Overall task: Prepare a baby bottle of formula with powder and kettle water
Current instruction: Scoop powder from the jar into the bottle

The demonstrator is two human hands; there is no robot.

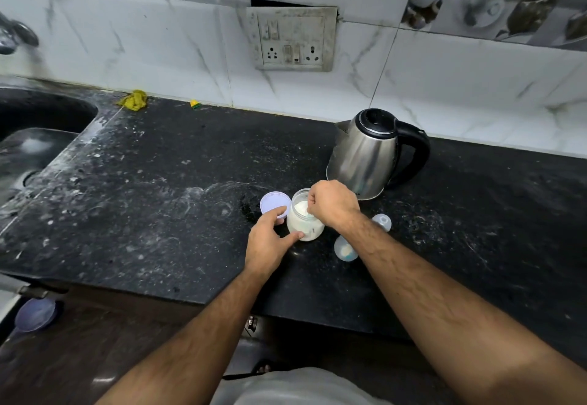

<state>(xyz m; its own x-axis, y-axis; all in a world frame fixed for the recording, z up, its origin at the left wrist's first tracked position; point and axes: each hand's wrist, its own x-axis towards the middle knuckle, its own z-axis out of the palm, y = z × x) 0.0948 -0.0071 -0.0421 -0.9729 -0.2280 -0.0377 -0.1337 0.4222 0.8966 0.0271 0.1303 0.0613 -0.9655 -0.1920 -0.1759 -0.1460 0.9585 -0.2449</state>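
Near the counter's front edge, the left hand [270,239] grips the powder jar [305,223] to steady it; the right hand [332,202], fingers closed, seems to pinch a scoop inside.

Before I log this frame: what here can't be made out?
- Head view: whatever the right hand holds inside the jar is hidden by its curled fingers.
- Bottle partly covered by the right forearm.
- Kettle water level: closed, opaque body.
- Sink cut off at left edge.
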